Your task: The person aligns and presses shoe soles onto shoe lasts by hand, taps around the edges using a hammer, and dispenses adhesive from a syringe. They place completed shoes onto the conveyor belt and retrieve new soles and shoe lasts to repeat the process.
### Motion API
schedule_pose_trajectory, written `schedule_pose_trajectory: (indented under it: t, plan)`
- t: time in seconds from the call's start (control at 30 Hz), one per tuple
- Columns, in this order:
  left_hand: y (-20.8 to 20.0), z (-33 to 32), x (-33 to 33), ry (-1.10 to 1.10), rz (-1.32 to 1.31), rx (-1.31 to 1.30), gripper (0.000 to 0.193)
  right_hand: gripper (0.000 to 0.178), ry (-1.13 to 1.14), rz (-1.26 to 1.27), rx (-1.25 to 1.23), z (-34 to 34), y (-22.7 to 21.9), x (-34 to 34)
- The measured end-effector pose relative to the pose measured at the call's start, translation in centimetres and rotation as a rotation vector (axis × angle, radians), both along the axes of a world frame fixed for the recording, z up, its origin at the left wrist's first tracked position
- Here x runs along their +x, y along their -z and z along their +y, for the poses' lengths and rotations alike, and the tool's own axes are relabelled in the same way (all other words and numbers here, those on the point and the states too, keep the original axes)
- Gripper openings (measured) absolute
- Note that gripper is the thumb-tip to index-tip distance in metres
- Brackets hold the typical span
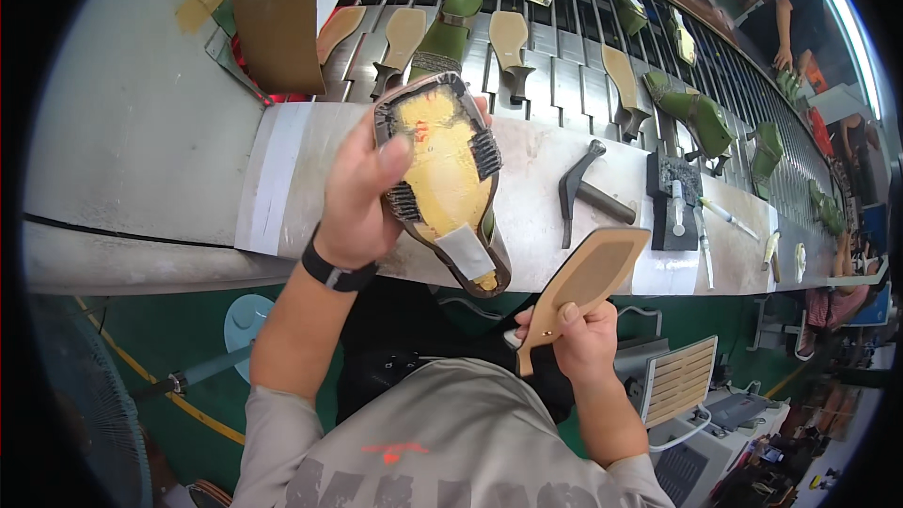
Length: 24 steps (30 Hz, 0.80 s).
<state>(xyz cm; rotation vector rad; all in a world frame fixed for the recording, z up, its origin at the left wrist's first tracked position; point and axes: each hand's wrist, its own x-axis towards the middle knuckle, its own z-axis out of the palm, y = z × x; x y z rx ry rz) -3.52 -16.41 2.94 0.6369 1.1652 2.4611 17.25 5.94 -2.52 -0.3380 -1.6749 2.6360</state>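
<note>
My left hand [362, 193] is closed around a lasted shoe upper [442, 165], held bottom up above the bench edge. Its underside is yellow, with dark pleated edges, a reddish mark and a whitish patch at the narrow end. My left thumb presses on the yellow face. Lower and to the right, my right hand [585, 343] grips a tan shoe sole [585, 277] by its narrow heel end, the broad end pointing up and right. The heel is partly hidden by my fingers. The two pieces are apart.
A hammer [607, 201] lies on the metal bench [527, 254], beside a black block [673, 226] and brushes [729, 218]. Beyond, a slatted conveyor [564, 75] carries several soles [509, 42] and green lasts [691, 113]. A brown board [279, 28] stands left. Co-workers [800, 19] are at far right.
</note>
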Motion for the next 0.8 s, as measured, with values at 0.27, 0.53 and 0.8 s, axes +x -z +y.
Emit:
schedule_pose_trajectory:
  t: [0.27,0.53,0.8]
  plan:
    - [-2.5,0.7,2.0,0.027,0.053,-0.107,0.057,0.017,-0.196,0.218,0.067,-5.3,-6.3,-4.6]
    - [-2.8,0.0,3.6,0.085,0.105,-0.108,0.093,0.028,-0.18,0.239,0.183,-5.6,-6.8,-5.7]
    - [-2.5,-0.5,4.2,0.095,0.163,-0.14,0.083,0.022,-0.164,0.312,0.289,-6.1,-7.1,-5.9]
